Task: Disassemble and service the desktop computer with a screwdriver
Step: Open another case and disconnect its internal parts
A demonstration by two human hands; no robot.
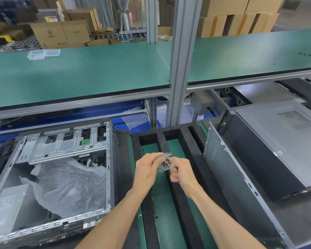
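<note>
Both hands meet over a black foam tray [171, 191] on the green workbench: the left hand [147, 169] and the right hand [181, 168] each pinch a small clear plastic bag of dark screws [166, 161] held between them, fingers curled tight on its edges. The opened desktop computer case [48, 177] lies on its side just left of the tray, with crumpled plastic sheeting [66, 184] inside it. A closed grey computer case [285, 137] lies to the right, and a small clear plastic box [43, 54] sits on the green upper shelf [97, 72].
</note>
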